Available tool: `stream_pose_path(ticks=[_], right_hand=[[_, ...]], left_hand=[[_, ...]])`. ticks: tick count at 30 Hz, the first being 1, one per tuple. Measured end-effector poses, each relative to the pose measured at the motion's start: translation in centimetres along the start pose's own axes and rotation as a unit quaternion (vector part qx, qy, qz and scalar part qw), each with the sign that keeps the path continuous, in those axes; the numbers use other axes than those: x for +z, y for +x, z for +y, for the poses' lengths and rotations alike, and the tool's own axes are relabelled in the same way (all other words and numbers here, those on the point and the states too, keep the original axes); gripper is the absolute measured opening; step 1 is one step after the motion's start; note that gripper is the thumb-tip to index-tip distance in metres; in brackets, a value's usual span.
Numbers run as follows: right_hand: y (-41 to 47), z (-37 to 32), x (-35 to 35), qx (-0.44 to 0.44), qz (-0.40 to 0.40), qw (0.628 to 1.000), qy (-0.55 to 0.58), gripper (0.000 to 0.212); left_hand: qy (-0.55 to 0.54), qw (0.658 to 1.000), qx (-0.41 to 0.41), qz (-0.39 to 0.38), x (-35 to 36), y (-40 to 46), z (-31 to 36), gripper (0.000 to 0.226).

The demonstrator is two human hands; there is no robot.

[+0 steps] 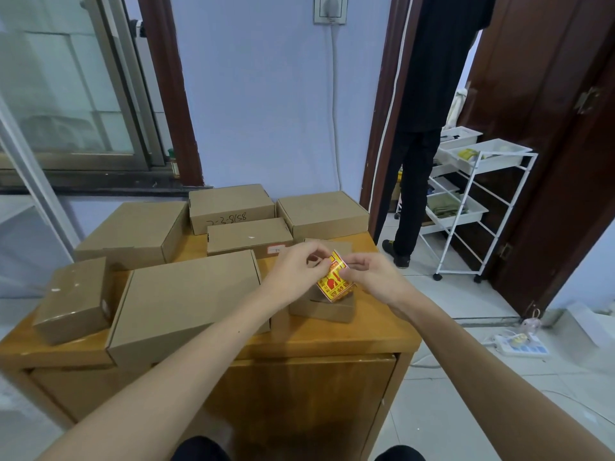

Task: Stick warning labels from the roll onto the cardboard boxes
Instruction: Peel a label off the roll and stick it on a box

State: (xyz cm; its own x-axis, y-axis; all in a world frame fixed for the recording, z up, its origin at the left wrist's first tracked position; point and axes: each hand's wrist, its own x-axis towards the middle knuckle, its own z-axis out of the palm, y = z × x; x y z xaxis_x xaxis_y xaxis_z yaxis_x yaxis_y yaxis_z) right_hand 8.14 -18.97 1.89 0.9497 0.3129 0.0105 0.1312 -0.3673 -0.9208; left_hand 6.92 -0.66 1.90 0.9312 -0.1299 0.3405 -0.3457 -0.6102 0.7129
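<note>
Both hands meet above the right side of a wooden cabinet top (332, 341). A yellow and red warning label roll (333, 281) hangs between them. My left hand (296, 271) pinches the roll's upper left edge. My right hand (372, 277) pinches its right side with curled fingers. Directly under the roll lies a small cardboard box (319, 307). A large flat cardboard box (186, 297) sits just left of my left forearm. Several more cardboard boxes crowd the back, one of them a box with handwritten numbers (229, 207).
A taped brown box (75, 301) stands at the cabinet's left edge. A person in black (419, 181) stands in the doorway at the right. Beside them is a white wire trolley (472, 207). A power strip (519, 344) lies on the tiled floor.
</note>
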Motion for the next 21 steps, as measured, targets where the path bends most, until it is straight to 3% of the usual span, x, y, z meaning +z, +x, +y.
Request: stream_pose_path(ticks=[6, 12, 21], right_hand=[[0.4, 0.5, 0.2, -0.034, 0.012, 0.998, -0.042, 0.026], [1.5, 2.2, 0.7, -0.047, 0.038, 0.982, -0.178, 0.025], [1.7, 2.6, 1.1, -0.053, 0.051, 0.983, -0.168, 0.030]], left_hand=[[0.050, 0.999, -0.015, 0.011, 0.5, 0.0, 0.2, 0.023], [0.039, 0.999, -0.022, 0.020, 0.7, 0.6, 0.1, 0.020], [0.063, 0.997, -0.006, 0.044, 1.4, 0.7, 0.1, 0.015]])
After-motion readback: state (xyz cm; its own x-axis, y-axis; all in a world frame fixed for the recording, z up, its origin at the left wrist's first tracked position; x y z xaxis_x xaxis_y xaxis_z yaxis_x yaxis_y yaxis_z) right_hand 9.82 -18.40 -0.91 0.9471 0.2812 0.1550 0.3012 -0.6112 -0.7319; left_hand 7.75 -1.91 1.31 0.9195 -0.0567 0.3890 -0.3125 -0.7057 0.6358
